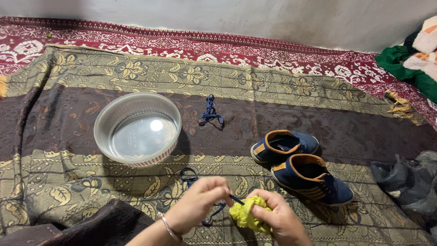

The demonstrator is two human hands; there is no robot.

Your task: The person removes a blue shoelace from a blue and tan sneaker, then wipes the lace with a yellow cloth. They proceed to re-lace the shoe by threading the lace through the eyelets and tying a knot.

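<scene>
My left hand (200,202) pinches a dark blue shoelace (190,175) that trails in a loop on the patterned cloth. My right hand (277,216) grips a crumpled yellow cloth (243,214) pressed around the lace. The two hands sit close together at the bottom middle. A pair of navy sneakers with tan lining, one (284,145) behind the other (314,180), stands just right of my hands. A second blue shoelace (210,113) lies bunched farther back.
A clear round basin of water (136,128) sits to the left. A brown and gold patterned cloth (68,182) covers a red carpet (182,45). Grey rags (407,180) lie at the right edge, green and pink fabric (416,59) at the far right.
</scene>
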